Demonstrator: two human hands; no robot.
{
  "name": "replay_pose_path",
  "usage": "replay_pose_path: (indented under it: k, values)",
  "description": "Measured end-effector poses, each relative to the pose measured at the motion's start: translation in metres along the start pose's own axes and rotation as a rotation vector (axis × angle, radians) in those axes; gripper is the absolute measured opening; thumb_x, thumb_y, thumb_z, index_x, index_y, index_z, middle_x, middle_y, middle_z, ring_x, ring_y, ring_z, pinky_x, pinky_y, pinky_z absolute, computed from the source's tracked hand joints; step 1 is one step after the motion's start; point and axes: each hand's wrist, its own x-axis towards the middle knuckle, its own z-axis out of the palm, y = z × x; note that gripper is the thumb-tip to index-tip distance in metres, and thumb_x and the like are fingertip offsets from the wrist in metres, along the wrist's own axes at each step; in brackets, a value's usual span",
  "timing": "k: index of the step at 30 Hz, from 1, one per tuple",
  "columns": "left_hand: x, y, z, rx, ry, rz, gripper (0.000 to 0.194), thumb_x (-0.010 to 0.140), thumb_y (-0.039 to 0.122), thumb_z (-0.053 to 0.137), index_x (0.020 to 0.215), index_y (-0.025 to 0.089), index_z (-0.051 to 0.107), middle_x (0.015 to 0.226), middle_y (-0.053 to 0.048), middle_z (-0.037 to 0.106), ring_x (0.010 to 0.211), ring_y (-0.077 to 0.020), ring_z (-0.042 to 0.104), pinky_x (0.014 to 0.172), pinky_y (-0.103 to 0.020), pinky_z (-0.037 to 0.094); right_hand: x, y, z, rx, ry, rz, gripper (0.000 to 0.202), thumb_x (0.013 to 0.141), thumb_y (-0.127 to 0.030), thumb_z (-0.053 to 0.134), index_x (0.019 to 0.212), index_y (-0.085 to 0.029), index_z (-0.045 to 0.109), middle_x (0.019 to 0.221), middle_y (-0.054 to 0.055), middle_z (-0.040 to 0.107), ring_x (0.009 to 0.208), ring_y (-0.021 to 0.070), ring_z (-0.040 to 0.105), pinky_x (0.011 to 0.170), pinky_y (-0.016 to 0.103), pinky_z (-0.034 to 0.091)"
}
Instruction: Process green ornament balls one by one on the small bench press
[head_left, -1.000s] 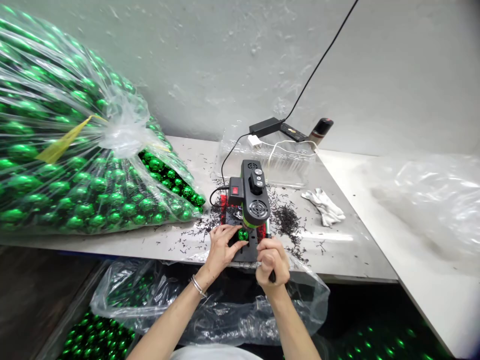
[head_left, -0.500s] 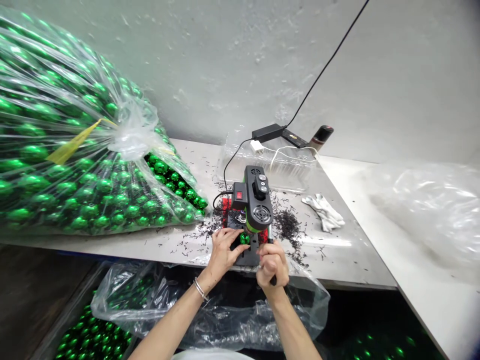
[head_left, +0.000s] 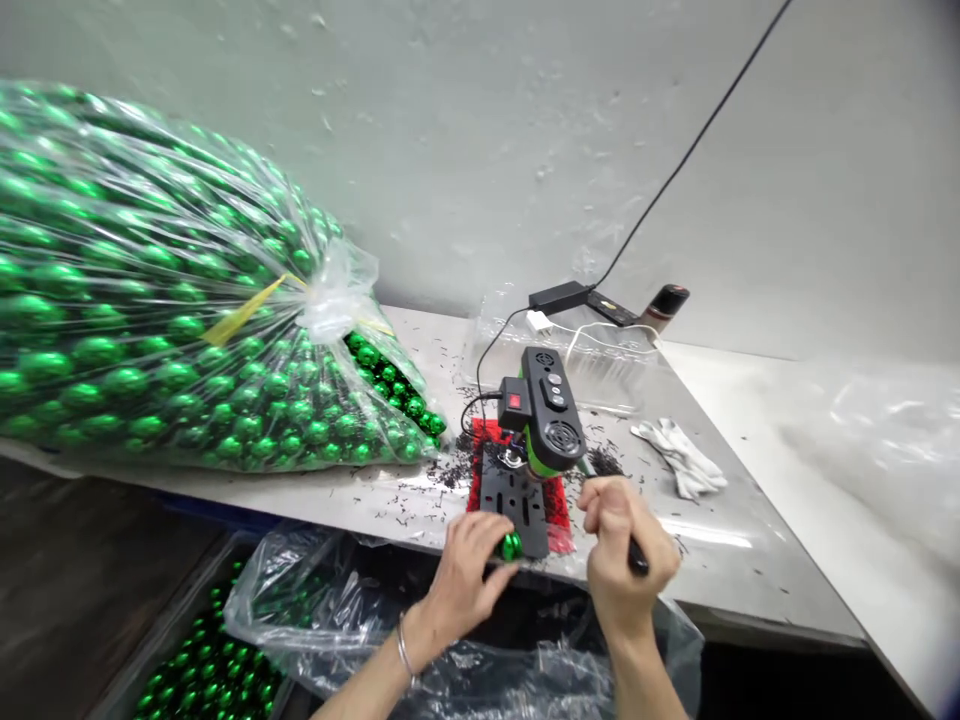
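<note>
A shiny green ball ornament [head_left: 511, 545] is between the fingertips and thumb of my left hand [head_left: 471, 568], at the front end of a black slotted base plate [head_left: 517, 508]. The plate belongs to a small black-and-green press machine [head_left: 553, 415] with a red switch on its side. My right hand [head_left: 624, 530] is wrapped round the black-ended lever handle [head_left: 638, 558] at the machine's right. Red material [head_left: 559, 512] lies under the plate. An open clear plastic bag [head_left: 315, 610] hangs at the table's front edge, below my hands.
A large tied clear sack of green balls [head_left: 165, 330] fills the left. Small black bits [head_left: 604, 462] litter the table around the machine. White gloves [head_left: 682, 458] lie at right. Behind are a clear tray [head_left: 600, 375], a power adapter [head_left: 559, 297] and a dark-capped bottle [head_left: 665, 303].
My left hand and the green ball have come from under the machine's head to the plate's front end. The lever in my right hand has swung outward to the right. The view has shifted.
</note>
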Motion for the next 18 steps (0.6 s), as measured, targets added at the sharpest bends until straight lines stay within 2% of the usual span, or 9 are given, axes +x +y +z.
replay_pose_path:
  k: [2,4,6,8,11,13,16,18]
  values:
    - [-0.016,0.004,-0.008,0.041,-0.047,0.069,0.055,0.09,0.047,0.064,0.136,0.019,0.054,0.129,-0.016,0.066,0.12,-0.0306,0.059,0.101,-0.049,0.048,-0.005,0.005,0.002,0.004,0.021,-0.025,0.034,0.095,-0.009,0.045,0.063,-0.02,0.047,0.06,-0.002,0.05,0.062,0.0124,0.054,0.058,0.028,0.039]
    - [-0.016,0.0,-0.019,0.09,-0.033,0.075,0.059,0.091,0.052,0.061,0.138,0.019,0.051,0.132,-0.017,0.064,0.12,-0.0312,0.059,0.1,-0.049,0.048,-0.012,0.012,0.004,0.007,0.038,-0.064,0.033,0.094,-0.008,0.045,0.064,-0.02,0.046,0.06,-0.001,0.05,0.062,0.013,0.054,0.057,0.029,0.039]
    - [0.003,-0.013,-0.032,0.167,0.069,0.017,0.042,0.097,0.039,0.054,0.136,0.021,0.053,0.131,-0.015,0.064,0.119,-0.0294,0.06,0.099,-0.048,0.048,-0.018,0.017,0.006,0.003,0.042,-0.088,0.032,0.093,-0.006,0.045,0.064,-0.02,0.046,0.061,-0.001,0.05,0.061,0.0129,0.053,0.056,0.029,0.038]
    - [0.036,-0.031,-0.047,0.283,0.201,-0.08,0.031,0.1,0.024,0.046,0.128,0.022,0.058,0.129,-0.014,0.065,0.119,-0.0287,0.059,0.099,-0.048,0.047,-0.02,0.019,0.006,0.003,0.041,-0.093,0.032,0.093,-0.005,0.045,0.064,-0.02,0.046,0.061,-0.001,0.049,0.061,0.0129,0.053,0.056,0.029,0.038]
    - [0.088,-0.059,-0.065,0.437,0.201,-0.196,0.025,0.098,0.019,0.045,0.117,0.018,0.062,0.12,-0.018,0.066,0.111,-0.0328,0.059,0.093,-0.049,0.047,-0.02,0.019,0.007,0.012,0.048,-0.103,0.032,0.092,-0.003,0.045,0.064,-0.02,0.045,0.061,-0.002,0.048,0.062,0.0128,0.053,0.056,0.029,0.038]
    - [0.112,-0.074,-0.069,0.439,0.184,-0.205,0.02,0.096,0.02,0.05,0.11,0.016,0.063,0.106,-0.017,0.068,0.102,-0.0332,0.06,0.091,-0.049,0.046,-0.019,0.018,0.008,0.015,0.053,-0.118,0.031,0.091,-0.002,0.045,0.065,-0.02,0.045,0.06,-0.002,0.048,0.062,0.0127,0.053,0.056,0.028,0.039]
    - [0.126,-0.084,-0.068,0.389,0.164,-0.199,0.017,0.094,0.025,0.057,0.105,0.014,0.064,0.089,-0.013,0.067,0.094,-0.0318,0.062,0.091,-0.048,0.046,-0.019,0.016,0.008,0.011,0.052,-0.126,0.031,0.091,-0.003,0.044,0.065,-0.02,0.045,0.06,-0.002,0.048,0.061,0.0131,0.053,0.055,0.028,0.039]
    - [0.125,-0.085,-0.066,0.345,0.161,-0.205,0.021,0.095,0.028,0.056,0.108,0.013,0.064,0.088,-0.012,0.067,0.092,-0.0305,0.064,0.092,-0.048,0.046,-0.02,0.015,0.008,0.006,0.05,-0.125,0.03,0.091,-0.003,0.044,0.066,-0.02,0.045,0.06,-0.002,0.049,0.061,0.0129,0.054,0.055,0.028,0.039]
